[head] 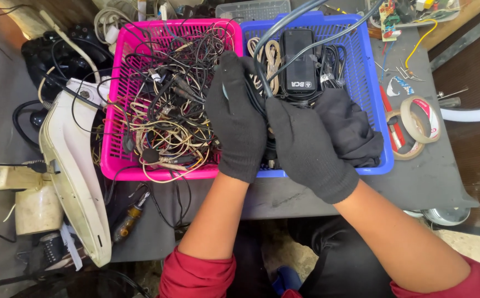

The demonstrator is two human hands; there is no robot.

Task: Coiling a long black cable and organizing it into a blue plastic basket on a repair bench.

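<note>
Head view: gloved left hand (pixel 235 118) and right hand (pixel 305 140) both close on a dark cable bundle (pixel 259 83) over the seam between pink basket (pixel 113 132) and blue basket (pixel 370 83). Keeping the grip firm and drawing slowly would likely spare the neighbouring tangled wires (pixel 165 110) from snagging.

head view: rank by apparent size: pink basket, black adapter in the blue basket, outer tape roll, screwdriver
1. pink basket
2. black adapter
3-4. Outer tape roll and screwdriver look about alike; not ranked.
</note>
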